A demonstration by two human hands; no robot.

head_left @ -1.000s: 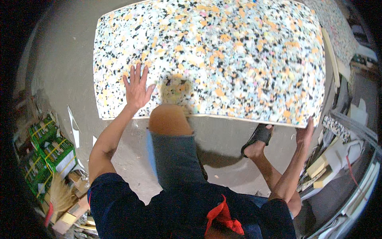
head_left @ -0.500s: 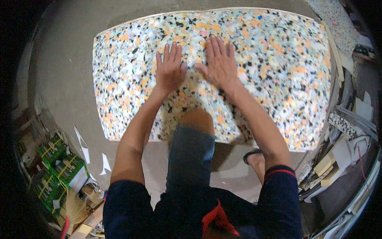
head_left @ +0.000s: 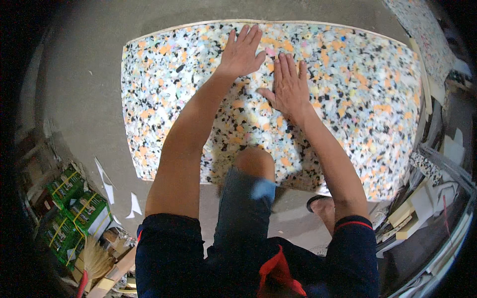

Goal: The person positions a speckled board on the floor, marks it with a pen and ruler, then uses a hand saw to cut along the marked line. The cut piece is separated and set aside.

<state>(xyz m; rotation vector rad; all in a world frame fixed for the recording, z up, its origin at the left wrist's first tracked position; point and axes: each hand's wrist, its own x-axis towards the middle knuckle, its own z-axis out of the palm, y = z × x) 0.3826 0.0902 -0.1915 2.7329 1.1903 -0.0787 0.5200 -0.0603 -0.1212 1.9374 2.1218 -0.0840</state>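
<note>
A large sheet of speckled, multicoloured foam lies on the floor in front of me, its far edge bordered by a pale strip. My left hand rests near that far edge, open, fingers spread on the foam. Just right of it and a bit nearer me, my right hand is open too, lying flat with the thumb out to the side. My bare knee is over the near part of the sheet, below and between my forearms.
Green strapped packs and a straw broom lie at lower left, white scraps beside them on the grey floor. Another speckled sheet is at upper right, above piled offcuts and boards along the right side.
My right hand left the right near corner and moved up to the middle of the sheet. My left hand slid forward and rightward to the far part. The sheet appears lower in view.
</note>
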